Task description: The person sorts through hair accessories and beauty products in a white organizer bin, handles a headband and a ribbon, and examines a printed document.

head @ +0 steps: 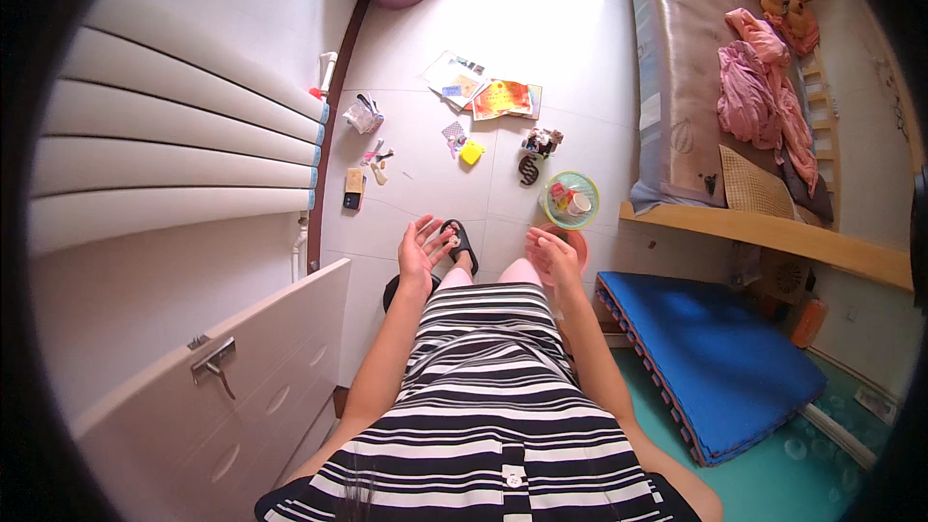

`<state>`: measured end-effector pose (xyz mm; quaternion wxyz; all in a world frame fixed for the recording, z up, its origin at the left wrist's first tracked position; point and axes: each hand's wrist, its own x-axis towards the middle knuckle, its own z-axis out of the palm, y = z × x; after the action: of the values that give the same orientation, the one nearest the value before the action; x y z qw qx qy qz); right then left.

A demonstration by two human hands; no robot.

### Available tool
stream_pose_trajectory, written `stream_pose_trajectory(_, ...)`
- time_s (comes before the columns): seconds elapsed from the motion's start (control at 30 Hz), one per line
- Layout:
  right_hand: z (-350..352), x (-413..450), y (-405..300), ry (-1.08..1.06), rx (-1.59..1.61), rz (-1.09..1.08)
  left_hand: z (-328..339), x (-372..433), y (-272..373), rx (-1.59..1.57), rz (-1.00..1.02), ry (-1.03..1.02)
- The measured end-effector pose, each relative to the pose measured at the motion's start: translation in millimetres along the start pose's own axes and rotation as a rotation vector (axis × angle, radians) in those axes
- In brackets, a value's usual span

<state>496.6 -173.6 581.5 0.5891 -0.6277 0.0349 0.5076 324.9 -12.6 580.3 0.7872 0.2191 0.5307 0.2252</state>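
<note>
My left hand (420, 250) is held palm up with its fingers apart and nothing in it, above a black slipper (470, 255) on my foot. My right hand (558, 257) is also empty, its fingers loosely bent, in front of a pink plastic tub (580, 246). Just beyond it stands a green-rimmed wastebasket (551, 216) holding red wrappers and a white paper cup (579, 204). Ahead on the floor lie a bright yellow case (472, 153), a black wavy item (528, 170), a pile of small items (543, 141) and a red and yellow printed sheet (502, 98).
Left, a smartphone (353, 200), small tools (378, 154) and a pen holder (365, 114) lie near the radiator (181, 138). A white door (246, 370) stands at lower left. Right are a bed (685, 80) with a wooden edge and blue foam mats (707, 355).
</note>
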Motion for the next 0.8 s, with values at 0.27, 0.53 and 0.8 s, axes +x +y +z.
stream_pose_trajectory(0.27,42,89,-3,0.017,-0.002,0.040,14,64,19,0.016,-0.063,0.098)
stream_pose_trajectory(0.53,56,217,40,0.029,-0.227,0.062,12,168,-16,0.104,-0.039,0.115)
stream_pose_trajectory(0.8,61,368,142,0.145,-0.313,0.106,-31,347,-114,0.111,-0.185,0.172)
